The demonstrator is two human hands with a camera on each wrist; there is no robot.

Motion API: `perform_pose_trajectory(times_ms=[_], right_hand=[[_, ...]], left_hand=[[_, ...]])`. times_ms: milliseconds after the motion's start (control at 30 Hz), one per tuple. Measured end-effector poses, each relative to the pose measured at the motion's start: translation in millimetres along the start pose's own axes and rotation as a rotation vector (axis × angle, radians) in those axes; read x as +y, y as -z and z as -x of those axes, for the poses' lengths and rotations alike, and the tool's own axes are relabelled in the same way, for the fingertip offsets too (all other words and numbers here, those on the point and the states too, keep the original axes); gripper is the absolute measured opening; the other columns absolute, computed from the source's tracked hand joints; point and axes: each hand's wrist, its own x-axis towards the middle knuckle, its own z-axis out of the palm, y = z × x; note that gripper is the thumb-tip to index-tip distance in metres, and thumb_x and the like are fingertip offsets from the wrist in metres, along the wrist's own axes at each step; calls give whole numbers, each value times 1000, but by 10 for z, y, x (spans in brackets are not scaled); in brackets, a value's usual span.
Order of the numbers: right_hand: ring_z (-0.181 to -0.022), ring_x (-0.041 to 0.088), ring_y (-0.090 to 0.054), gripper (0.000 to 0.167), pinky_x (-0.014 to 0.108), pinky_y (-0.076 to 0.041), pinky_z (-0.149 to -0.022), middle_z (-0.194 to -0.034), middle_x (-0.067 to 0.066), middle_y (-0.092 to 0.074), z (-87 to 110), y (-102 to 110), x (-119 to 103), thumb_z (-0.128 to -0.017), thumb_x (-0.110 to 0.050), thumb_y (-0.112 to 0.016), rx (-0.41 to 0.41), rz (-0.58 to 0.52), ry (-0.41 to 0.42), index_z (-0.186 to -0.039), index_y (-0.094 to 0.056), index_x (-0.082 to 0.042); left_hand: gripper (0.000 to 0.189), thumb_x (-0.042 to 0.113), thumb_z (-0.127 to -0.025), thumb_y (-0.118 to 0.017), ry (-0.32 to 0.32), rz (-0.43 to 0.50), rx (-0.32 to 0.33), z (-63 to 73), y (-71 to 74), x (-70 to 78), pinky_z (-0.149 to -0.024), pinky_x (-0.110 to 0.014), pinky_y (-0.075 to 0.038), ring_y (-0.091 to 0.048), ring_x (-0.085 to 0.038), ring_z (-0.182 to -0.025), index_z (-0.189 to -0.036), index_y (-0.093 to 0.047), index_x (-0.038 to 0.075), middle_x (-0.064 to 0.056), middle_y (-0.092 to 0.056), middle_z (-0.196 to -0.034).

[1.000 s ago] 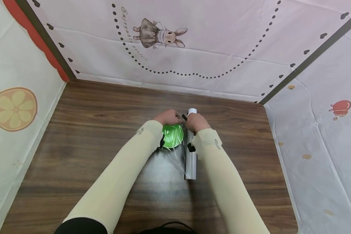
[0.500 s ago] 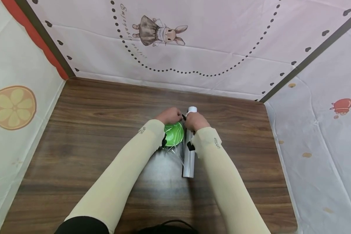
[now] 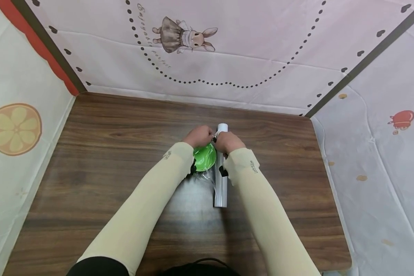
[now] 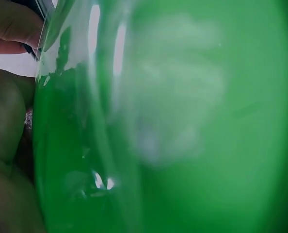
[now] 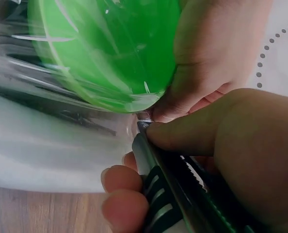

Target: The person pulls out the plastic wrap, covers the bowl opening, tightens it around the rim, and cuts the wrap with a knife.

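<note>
Your table (image 3: 279,172): dish (image 3: 204,158) near the middle, film (image 5: 61,43) over it. Roll (image 3: 220,193) just right of the dish, running front to back; its far end sits beyond your right hand (image 3: 229,142), its near end closer to you than the dish. Your left hand (image 3: 198,136) is behind the dish. Cutter (image 5: 158,199) in your right, tip by your left fingers, between the hands. Sheets behind (image 3: 248,42), left and right.

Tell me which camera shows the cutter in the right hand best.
The right wrist view: there the cutter shows close up, its stripes plain, in the right hand. The head view gives only a small dark bit; the left wrist view, perhaps a dark edge, uncertain.
</note>
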Motion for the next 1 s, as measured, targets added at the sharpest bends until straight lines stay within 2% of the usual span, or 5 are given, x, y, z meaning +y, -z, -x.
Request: perform_pose_trajectory(times_ms=[167, 367, 633, 1000], right_hand=[[-56, 17, -55, 26, 28, -45, -49, -86, 12, -63, 17, -3, 5, -99, -22, -39, -20, -9, -17, -105, -58, -4], [-57, 17, -53, 22, 27, -44, -48, -83, 10, -61, 30, -13, 15, -96, -17, -43, -27, -48, -13, -101, -60, -4], [-54, 16, -53, 21, 28, -45, -49, -76, 8, -59, 33, 13, 58, -96, -16, -42, -77, -114, -6, -104, -57, -5], [-52, 15, -51, 20, 27, -43, -48, -72, 5, -56, 74, 16, 104, -97, -19, -39, -93, -161, 21, -99, -56, -8]], left_hand=[[36, 18, -101, -42, -27, -47, 18, -2, -11, -1, -55, -27, -37, -42, -15, -56, -66, -45, 13, 0, -42, -63], [31, 18, -101, -43, -46, -107, 44, 2, -26, 11, -59, -28, -38, -46, -17, -64, -74, -56, 11, -2, -50, -70], [32, 14, -100, -40, -79, -156, 67, 1, -37, 24, -60, -28, -35, -41, -18, -64, -69, -43, 14, -2, -40, -69], [26, 12, -99, -41, -106, -193, 73, 23, -21, 68, -67, -31, -38, -43, -20, -71, -75, -50, 9, -4, -42, -72]])
